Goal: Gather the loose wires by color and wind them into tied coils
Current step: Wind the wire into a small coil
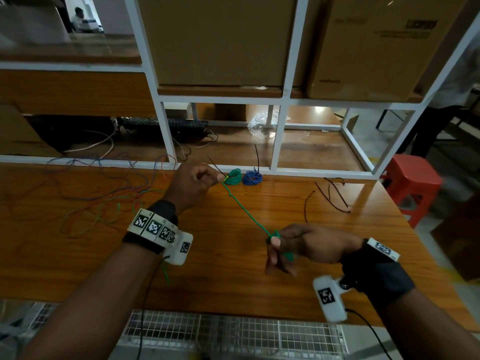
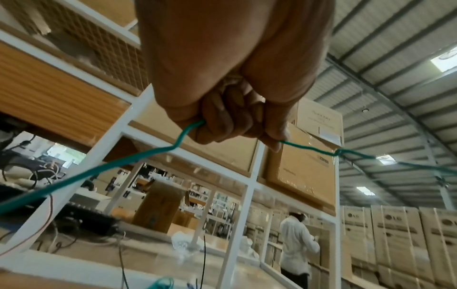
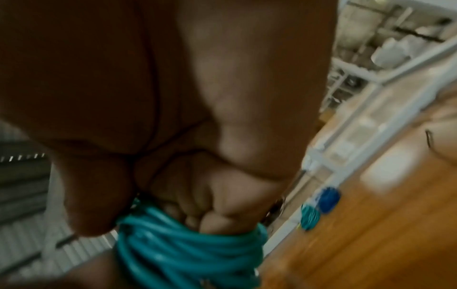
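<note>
Winding green wire (image 1: 245, 213): right hand (image 1: 306, 246) clasps turns, left hand (image 1: 193, 183) pinches it taut; the kink may snag, loosening turns.

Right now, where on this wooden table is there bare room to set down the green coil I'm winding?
Bare wood lies between your left hand and right hand, under the taut green wire, and along the near table edge. Crowded: tangled loose coloured wires far left, finished green coil and blue coil at the back, black cable ties right.

2 cardboard boxes (image 1: 220, 40) (brown) on white shelving (image 1: 284, 100); red stool (image 1: 411, 183).
</note>
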Motion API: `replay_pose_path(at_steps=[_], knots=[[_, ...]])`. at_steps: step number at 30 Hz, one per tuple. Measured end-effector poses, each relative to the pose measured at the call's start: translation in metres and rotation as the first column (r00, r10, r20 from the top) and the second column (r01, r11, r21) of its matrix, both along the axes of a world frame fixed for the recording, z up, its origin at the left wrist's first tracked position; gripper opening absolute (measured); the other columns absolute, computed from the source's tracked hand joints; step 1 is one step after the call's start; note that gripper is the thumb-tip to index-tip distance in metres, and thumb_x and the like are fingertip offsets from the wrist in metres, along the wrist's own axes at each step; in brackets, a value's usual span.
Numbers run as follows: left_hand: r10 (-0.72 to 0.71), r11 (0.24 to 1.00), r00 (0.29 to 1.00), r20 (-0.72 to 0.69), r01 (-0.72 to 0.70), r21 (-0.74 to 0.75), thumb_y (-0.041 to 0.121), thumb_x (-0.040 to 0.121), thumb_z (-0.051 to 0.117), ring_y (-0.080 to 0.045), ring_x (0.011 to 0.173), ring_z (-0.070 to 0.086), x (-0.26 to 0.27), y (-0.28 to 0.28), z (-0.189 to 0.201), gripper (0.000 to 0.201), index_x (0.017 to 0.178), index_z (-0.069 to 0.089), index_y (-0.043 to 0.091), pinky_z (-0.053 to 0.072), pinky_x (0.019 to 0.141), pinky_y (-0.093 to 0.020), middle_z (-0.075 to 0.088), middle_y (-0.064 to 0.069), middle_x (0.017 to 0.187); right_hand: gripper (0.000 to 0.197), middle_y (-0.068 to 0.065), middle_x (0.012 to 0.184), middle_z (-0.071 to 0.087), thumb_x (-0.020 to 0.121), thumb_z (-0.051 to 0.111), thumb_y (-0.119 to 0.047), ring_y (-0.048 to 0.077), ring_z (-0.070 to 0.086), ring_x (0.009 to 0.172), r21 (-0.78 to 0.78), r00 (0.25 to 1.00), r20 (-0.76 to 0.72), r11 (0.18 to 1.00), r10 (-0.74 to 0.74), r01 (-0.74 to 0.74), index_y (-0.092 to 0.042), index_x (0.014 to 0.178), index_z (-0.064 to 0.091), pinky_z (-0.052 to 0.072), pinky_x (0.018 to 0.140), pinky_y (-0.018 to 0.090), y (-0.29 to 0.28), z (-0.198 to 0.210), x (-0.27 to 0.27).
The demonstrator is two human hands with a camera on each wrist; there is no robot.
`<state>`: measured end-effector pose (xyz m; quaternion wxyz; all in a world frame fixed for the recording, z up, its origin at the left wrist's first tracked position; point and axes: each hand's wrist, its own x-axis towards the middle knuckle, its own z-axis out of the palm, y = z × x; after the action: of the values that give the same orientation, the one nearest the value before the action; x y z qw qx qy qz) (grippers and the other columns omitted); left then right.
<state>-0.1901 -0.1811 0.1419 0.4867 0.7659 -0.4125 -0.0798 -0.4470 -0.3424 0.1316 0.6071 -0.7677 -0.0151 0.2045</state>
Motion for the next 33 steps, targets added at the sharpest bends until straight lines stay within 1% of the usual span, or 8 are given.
replay_pose_path(at_steps=[4, 9, 13, 16, 20, 24, 28, 33], knots=[[-0.055, 0.997, 0.994, -0.098, 0.05, -0.054, 0.022, 0.088, 0.074, -0.008, 0.086, 0.071, -0.014, -0.02, -0.011, 0.011, 0.09, 0.077, 0.011, 0.058, 0.08, -0.029, 0.076, 0.001, 0.089, 0.036, 0.01, 0.102, 0.076, 0.107, 0.037, -0.025, 0.031, 0.063, 0.121, 0.532, 0.986, 0.102, 0.831, 0.13, -0.164, 0.001, 0.119, 0.059, 0.033, 0.119, 0.056, 0.025, -0.007, 0.009], [-0.173, 0.985, 0.933, -0.317, 0.173, -0.027, 0.008, 0.096, 0.06, -0.007, 0.076, 0.059, -0.053, -0.029, -0.031, 0.026, 0.084, 0.07, 0.029, 0.052, 0.069, -0.021, 0.065, 0.006, 0.077, 0.041, 0.024, 0.143, 0.056, 0.101, 0.052, -0.005, 0.03, 0.059, 0.129, 0.865, 0.935, 0.303, 0.464, -0.182, -0.19, 0.005, 0.14, 0.052, 0.05, 0.11, 0.035, 0.04, 0.03, 0.033], [-0.24, 0.971, 0.924, -0.299, 0.225, -0.086, 0.028, 0.099, 0.06, -0.004, 0.052, 0.048, -0.08, -0.024, -0.052, 0.028, 0.077, 0.077, 0.025, 0.038, 0.053, -0.018, 0.057, 0.002, 0.061, 0.033, 0.016, 0.142, 0.061, 0.107, 0.042, -0.009, 0.021, 0.062, 0.129, 0.864, 0.712, 0.249, 0.483, -0.657, 0.143, -0.002, 0.138, 0.05, 0.055, 0.097, 0.024, 0.02, 0.049, 0.056], [-0.268, 0.963, 0.928, -0.257, 0.265, -0.049, 0.037, 0.098, 0.06, -0.008, 0.059, 0.051, -0.081, -0.011, -0.059, 0.027, 0.091, 0.078, 0.017, 0.04, 0.056, -0.02, 0.058, 0.007, 0.063, 0.029, 0.005, 0.138, 0.066, 0.109, 0.042, -0.008, 0.009, 0.056, 0.135, 0.343, 0.388, 0.545, 0.62, -0.743, 0.706, -0.009, 0.133, 0.058, 0.049, 0.107, 0.025, -0.002, 0.032, 0.067], [-0.221, 0.971, 0.956, -0.192, 0.234, 0.051, 0.03, 0.096, 0.063, -0.005, 0.06, 0.054, -0.072, 0.007, -0.051, 0.016, 0.096, 0.077, 0.022, 0.044, 0.057, -0.024, 0.063, 0.011, 0.065, 0.026, -0.001, 0.145, 0.057, 0.108, 0.047, -0.012, -0.002, 0.045, 0.131, -0.27, 0.546, 0.684, 0.527, -0.484, 0.806, -0.016, 0.129, 0.061, 0.041, 0.096, 0.002, -0.009, 0.003, 0.067], [-0.204, 0.957, 0.979, 0.011, 0.197, 0.214, 0.033, 0.096, 0.064, -0.006, 0.071, 0.063, -0.062, 0.028, -0.028, 0.011, 0.09, 0.073, 0.03, 0.052, 0.066, -0.029, 0.067, 0.013, 0.075, 0.018, 0.005, 0.114, 0.067, 0.107, 0.048, -0.021, 0.022, 0.066, 0.102, -0.78, 0.924, 0.349, 0.498, -0.156, 0.379, -0.019, 0.118, 0.062, 0.058, 0.089, 0.041, -0.003, -0.022, 0.066], [-0.172, 0.951, 0.978, 0.114, 0.135, 0.279, 0.037, 0.088, 0.073, 0.003, 0.075, 0.063, -0.045, 0.048, -0.006, 0.006, 0.088, 0.075, 0.031, 0.049, 0.065, -0.017, 0.069, 0.017, 0.08, 0.059, -0.01, 0.111, 0.071, 0.108, 0.031, -0.059, 0.008, 0.066, 0.096, -0.624, 0.985, 0.147, 0.764, -0.088, 0.161, -0.026, 0.091, 0.076, 0.054, 0.092, 0.035, 0.012, -0.021, 0.048], [-0.33, 0.918, 0.94, 0.088, 0.298, 0.264, 0.028, 0.082, 0.079, 0.001, 0.081, 0.065, -0.04, 0.041, 0.014, 0.004, 0.086, 0.077, 0.028, 0.054, 0.068, -0.018, 0.074, 0.012, 0.084, 0.043, -0.006, 0.097, 0.076, 0.101, 0.052, -0.06, 0.01, 0.066, 0.086, -0.599, 0.998, 0.001, 0.799, 0.061, -0.048, -0.025, 0.093, 0.076, 0.054, 0.086, 0.039, 0.026, -0.008, 0.046]])
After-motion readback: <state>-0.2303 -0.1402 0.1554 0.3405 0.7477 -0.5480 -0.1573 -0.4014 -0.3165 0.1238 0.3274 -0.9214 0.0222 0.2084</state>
